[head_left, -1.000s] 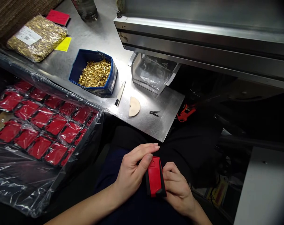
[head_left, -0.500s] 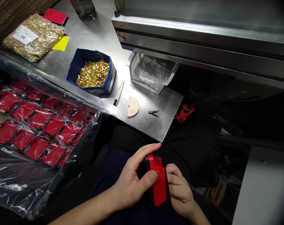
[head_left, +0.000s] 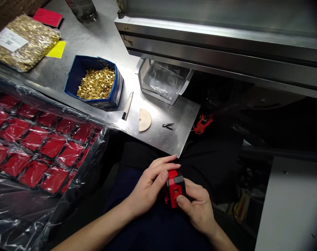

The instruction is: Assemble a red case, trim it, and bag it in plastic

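Observation:
A small red and black plastic housing [head_left: 176, 190], with a square opening in its red face, is held between my two hands over my lap. My left hand [head_left: 149, 184] lies along its left and top side, thumb pressed on the edge and fingers reaching over the top. My right hand [head_left: 199, 205] grips the other side, with the thumb on the lower red face and the fingers partly hidden behind. Just beyond my hands is the corner of the metal table [head_left: 171, 144].
On the table are a blue bin [head_left: 119, 89] of small brass pieces, a bag of brass pieces [head_left: 30, 42], a cutter knife [head_left: 127, 105], a half-round disc [head_left: 145, 120], small pliers [head_left: 168, 126] and a grey bin [head_left: 160, 96]. At left, a plastic-lined crate [head_left: 95, 139] holds several red parts. A metal beam [head_left: 200, 57] crosses above.
The housing has been turned, so its face with the square opening shows instead of the long red side. My right thumb has come round onto that face. The view has shifted slightly.

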Action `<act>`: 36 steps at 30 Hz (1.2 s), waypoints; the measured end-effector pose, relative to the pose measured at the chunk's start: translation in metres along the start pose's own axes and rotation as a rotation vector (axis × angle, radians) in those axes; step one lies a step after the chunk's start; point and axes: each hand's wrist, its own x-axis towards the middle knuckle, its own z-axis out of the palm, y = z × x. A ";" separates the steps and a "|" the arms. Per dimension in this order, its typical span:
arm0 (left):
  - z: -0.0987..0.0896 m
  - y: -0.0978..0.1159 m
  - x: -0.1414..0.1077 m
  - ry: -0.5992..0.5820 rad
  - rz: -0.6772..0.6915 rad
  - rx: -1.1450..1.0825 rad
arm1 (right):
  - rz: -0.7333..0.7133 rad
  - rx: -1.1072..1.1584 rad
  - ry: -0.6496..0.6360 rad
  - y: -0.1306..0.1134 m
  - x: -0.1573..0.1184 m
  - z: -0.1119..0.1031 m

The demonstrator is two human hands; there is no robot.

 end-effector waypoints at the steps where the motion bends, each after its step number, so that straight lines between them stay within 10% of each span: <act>1: -0.001 0.001 -0.001 -0.030 0.019 -0.003 | 0.012 0.007 -0.006 -0.001 0.002 0.000; 24: 0.000 -0.005 0.015 0.066 -0.203 -0.088 | 0.268 0.075 0.013 -0.009 0.016 0.011; 36: -0.011 -0.011 -0.003 -0.107 0.059 0.220 | 0.482 0.336 0.054 -0.007 0.040 0.009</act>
